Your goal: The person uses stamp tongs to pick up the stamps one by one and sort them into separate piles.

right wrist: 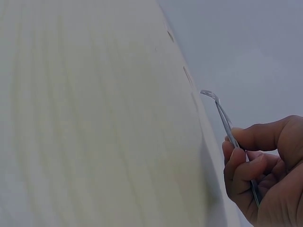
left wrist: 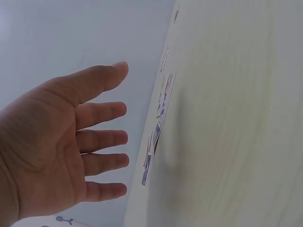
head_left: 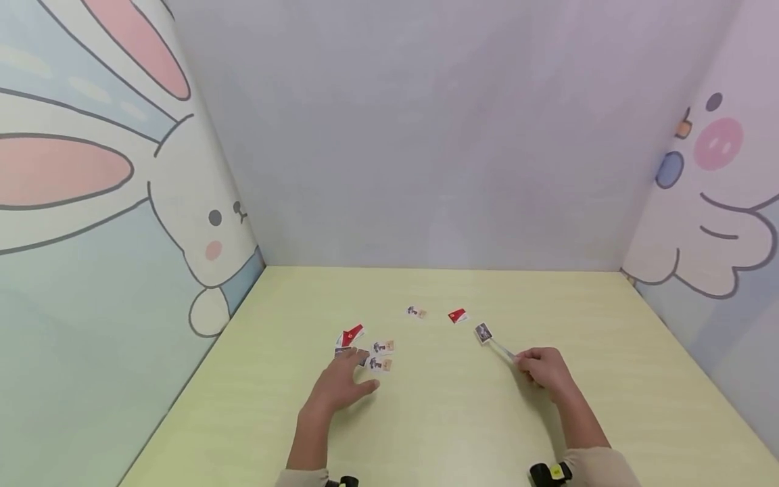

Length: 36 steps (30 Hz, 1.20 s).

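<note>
My right hand point(head_left: 544, 368) pinches a pair of metal tweezers point(right wrist: 228, 124) between thumb and curled fingers. At the tweezers' tips a small dark-pictured card point(head_left: 483, 333) is held up off the table; the right wrist view shows it nearly edge-on and bent. With fingers spread, my left hand point(left wrist: 66, 146) hovers low over the table by a cluster of small cards, holding nothing. That cluster has a red-and-white card point(head_left: 352, 335), dark-pictured cards point(left wrist: 147, 170) partly hidden behind the fingers in the head view, and two pale printed cards point(head_left: 380, 364), point(head_left: 383, 348).
Farther back lie a single pale card point(head_left: 416, 312) and another red-and-white card point(head_left: 458, 316). The pale yellow table point(head_left: 450, 419) meets a grey back wall point(head_left: 426, 135). Cartoon-printed panels point(head_left: 122, 304) enclose both sides.
</note>
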Each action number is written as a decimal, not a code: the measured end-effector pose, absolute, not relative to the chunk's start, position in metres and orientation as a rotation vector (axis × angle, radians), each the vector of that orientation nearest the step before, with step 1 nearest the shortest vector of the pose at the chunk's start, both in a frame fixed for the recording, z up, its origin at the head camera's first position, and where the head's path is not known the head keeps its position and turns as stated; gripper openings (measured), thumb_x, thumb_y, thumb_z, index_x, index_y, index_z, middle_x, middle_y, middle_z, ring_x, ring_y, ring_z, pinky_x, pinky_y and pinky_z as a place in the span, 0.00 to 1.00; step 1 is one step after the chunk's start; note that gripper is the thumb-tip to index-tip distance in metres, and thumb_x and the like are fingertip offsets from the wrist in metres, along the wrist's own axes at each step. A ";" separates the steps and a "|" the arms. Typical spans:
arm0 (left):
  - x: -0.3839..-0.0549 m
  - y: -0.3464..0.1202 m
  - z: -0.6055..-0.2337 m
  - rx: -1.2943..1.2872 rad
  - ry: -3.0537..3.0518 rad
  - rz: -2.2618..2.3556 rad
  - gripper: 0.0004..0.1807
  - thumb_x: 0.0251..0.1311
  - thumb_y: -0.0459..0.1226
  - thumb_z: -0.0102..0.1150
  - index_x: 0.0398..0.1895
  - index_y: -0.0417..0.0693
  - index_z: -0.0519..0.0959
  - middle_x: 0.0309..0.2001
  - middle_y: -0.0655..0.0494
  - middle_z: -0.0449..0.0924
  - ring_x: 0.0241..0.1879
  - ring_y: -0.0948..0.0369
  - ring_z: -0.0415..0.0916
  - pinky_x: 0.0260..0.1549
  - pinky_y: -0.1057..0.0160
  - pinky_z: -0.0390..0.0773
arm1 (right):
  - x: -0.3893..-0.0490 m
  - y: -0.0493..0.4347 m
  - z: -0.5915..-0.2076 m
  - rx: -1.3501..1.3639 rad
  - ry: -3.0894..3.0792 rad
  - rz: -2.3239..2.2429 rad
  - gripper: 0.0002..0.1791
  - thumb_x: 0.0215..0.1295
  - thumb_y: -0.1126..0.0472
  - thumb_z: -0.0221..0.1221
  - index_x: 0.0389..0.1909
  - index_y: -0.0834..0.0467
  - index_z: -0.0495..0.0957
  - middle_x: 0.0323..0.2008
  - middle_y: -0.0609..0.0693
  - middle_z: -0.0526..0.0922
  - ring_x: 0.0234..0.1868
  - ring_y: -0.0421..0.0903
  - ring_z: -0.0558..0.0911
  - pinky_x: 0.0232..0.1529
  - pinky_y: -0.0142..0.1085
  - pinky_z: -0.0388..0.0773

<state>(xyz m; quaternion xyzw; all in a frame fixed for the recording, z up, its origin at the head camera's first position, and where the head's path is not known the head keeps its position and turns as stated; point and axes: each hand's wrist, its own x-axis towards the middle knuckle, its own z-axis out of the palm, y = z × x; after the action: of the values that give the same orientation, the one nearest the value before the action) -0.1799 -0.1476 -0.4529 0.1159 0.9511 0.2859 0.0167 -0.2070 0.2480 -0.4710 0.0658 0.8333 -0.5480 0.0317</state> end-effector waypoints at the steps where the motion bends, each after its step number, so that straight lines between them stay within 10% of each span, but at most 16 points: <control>1: -0.179 -0.147 -0.453 0.377 2.953 0.888 0.32 0.52 0.48 0.65 0.59 0.42 0.72 0.61 0.41 0.66 0.61 0.43 0.60 0.54 0.41 0.64 | -0.208 0.250 -0.471 0.186 2.566 -1.694 0.09 0.55 0.69 0.53 0.30 0.72 0.79 0.14 0.50 0.71 0.13 0.40 0.65 0.14 0.32 0.63; 36: -0.174 -0.117 -0.459 0.537 2.821 0.712 0.38 0.49 0.49 0.66 0.62 0.40 0.69 0.61 0.45 0.68 0.61 0.48 0.61 0.58 0.48 0.62 | -0.240 0.282 -0.478 0.419 2.531 -1.656 0.12 0.60 0.66 0.54 0.36 0.73 0.76 0.15 0.49 0.73 0.17 0.42 0.69 0.17 0.34 0.66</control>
<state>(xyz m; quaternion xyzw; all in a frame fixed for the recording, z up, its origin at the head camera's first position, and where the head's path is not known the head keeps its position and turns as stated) -0.1738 -0.1170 -0.4585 0.1807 0.9495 0.2397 0.0913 -0.2404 0.2823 -0.4780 0.1372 0.8281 -0.5417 0.0439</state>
